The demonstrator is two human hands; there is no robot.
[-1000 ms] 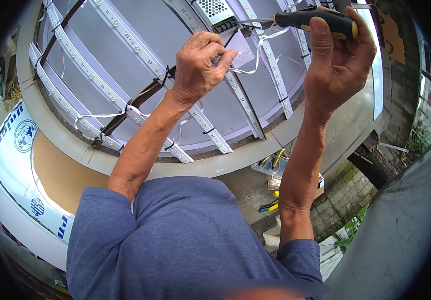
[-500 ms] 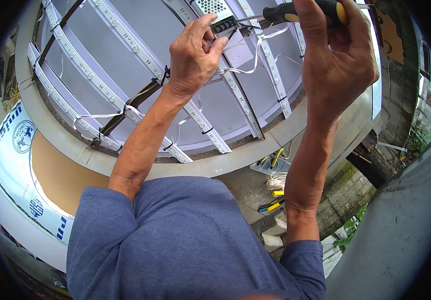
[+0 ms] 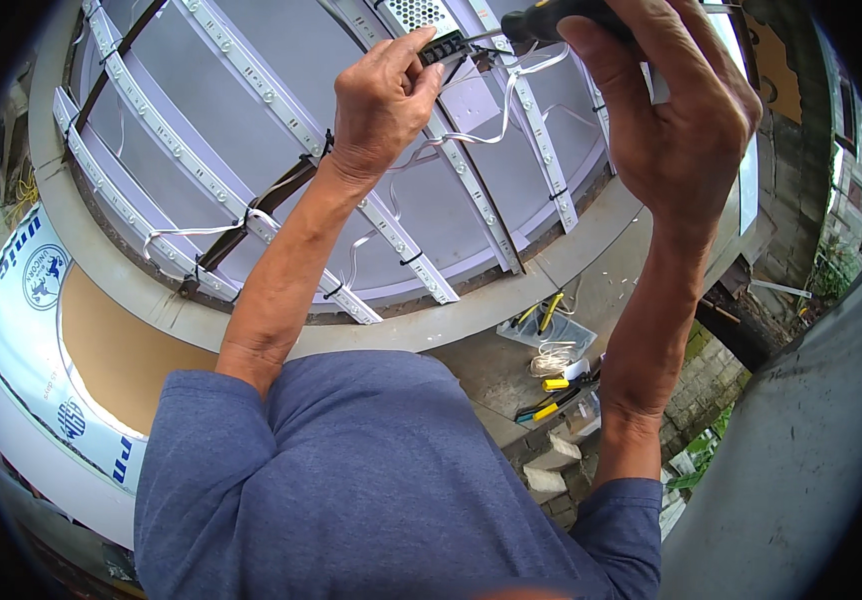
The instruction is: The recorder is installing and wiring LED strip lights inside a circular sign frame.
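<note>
My right hand [image 3: 676, 115] grips a screwdriver [image 3: 549, 20] with a dark handle, its shaft pointing left at the black terminal block [image 3: 443, 48] of a power supply [image 3: 417, 14]. The supply has a silver case full of round holes. My left hand [image 3: 386, 110] is closed at that same end, index finger against the block and thumb just below it; what lies inside the curled fingers is hidden. Under both hands run white LED strips [image 3: 381, 225] in a large round frame [image 3: 191, 318]. A white wire [image 3: 486, 138] loops across the strips beside the supply.
Below the frame on the right lie a clear tray [image 3: 571, 338], a coil of pale wire [image 3: 552, 358] and yellow-handled tools [image 3: 548, 410]. A film-covered panel [image 3: 36, 350] with a round cutout stands at the left. A large grey curved surface [image 3: 781, 440] rises at the right.
My right hand and the screwdriver have shifted slightly, the handle moving left and up and the wrist swinging right. My left thumb has drawn in toward the terminal block.
</note>
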